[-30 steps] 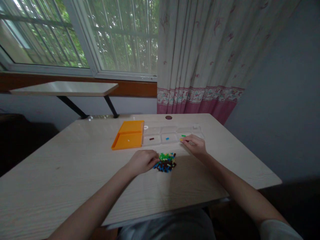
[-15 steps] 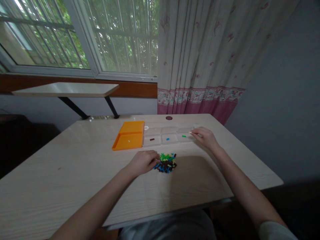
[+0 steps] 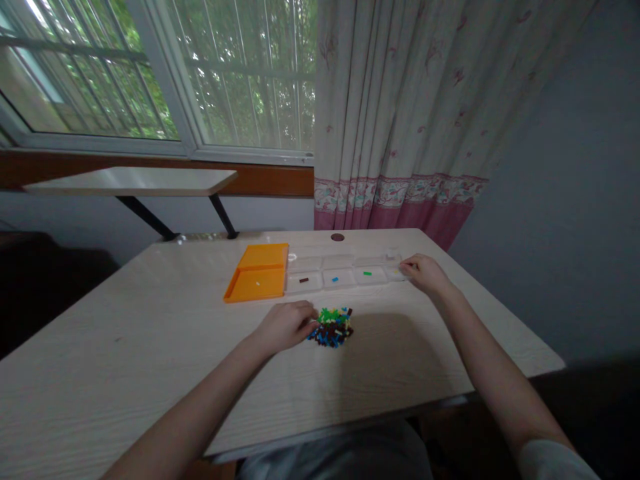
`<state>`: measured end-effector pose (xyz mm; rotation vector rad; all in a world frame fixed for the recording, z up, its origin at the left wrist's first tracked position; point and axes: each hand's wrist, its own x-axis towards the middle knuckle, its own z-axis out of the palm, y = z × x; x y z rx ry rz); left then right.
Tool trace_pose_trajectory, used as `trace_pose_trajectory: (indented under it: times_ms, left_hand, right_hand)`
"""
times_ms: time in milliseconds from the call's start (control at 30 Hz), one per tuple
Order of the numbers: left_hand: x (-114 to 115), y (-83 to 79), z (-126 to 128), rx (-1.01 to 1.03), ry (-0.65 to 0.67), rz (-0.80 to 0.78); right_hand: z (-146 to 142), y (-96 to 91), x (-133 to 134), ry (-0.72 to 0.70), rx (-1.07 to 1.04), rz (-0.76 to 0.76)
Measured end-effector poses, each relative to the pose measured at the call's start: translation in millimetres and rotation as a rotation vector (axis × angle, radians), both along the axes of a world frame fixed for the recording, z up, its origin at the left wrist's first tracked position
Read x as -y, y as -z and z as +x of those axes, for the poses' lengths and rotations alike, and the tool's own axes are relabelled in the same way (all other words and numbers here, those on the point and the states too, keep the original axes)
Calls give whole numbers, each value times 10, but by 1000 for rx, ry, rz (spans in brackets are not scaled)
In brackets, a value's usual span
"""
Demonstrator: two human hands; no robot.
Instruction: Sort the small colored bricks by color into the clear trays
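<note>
A heap of tiny building bricks (image 3: 333, 327) in green, blue, dark brown and pale yellow lies on the table. My left hand (image 3: 287, 327) rests at its left side, thumb and fingers apart, fingertips against the bricks. My right hand (image 3: 424, 272) is at the right end of a clear compartment tray (image 3: 345, 286), its fingertips closed together by the rim; anything between them is hidden. In the front row lie a brown brick (image 3: 304, 280), a blue brick (image 3: 335, 279), a green brick (image 3: 367, 273) and a small yellow piece (image 3: 397, 271).
Left of the clear tray lies an open orange tray (image 3: 245, 294) with a small white piece (image 3: 258, 283) in it. A raised shelf (image 3: 135, 179) stands at the back left. Behind the table (image 3: 165, 347) are a window and a curtain (image 3: 395, 133).
My right hand has moved a little right, from above the last compartment to its outer edge. The pale piece has left its fingertips, and a yellow piece shows in that compartment. My left hand stays put.
</note>
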<state>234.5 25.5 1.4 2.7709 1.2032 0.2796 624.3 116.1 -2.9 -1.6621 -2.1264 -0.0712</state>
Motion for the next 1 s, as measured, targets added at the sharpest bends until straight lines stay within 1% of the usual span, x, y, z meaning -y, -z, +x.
trace_pose_trajectory:
  times_ms: [67,167,267,400,467,533,600,700,767,867,1000]
  left_hand:
    - [-3,6,1,2,3,1]
    - [4,2,7,1,-6,0]
    - [14,-13,13,2,-5,-5]
    - [17,-24,17,23,1,-19]
    - [15,-25,16,39,0,-31]
    - [15,-26,17,68,3,-45]
    - [20,-26,26,133,-8,-49]
    - [37,-25,63,282,-26,-58]
    - [53,-23,100,383,1,-69]
    - [73,-16,153,507,71,-76]
    - [73,-1,183,562,84,-81]
  right_hand:
    - [-53,-28,22,3,-18,26]
    - [-273,-59,109,-65,-51,65]
    - [-647,-61,271,-222,-62,81]
    - [-1136,-30,530,-540,-47,80]
    - [-1287,-7,637,-648,-46,74]
    - [-1375,17,718,-713,-48,59]
    - [-1427,39,779,-725,-58,48]
    - [-1495,69,844,-675,-102,44]
    - [-1541,88,873,-645,-144,38]
    - [-1587,114,889,-637,-199,20]
    - [-1593,128,875,-631,-265,20]
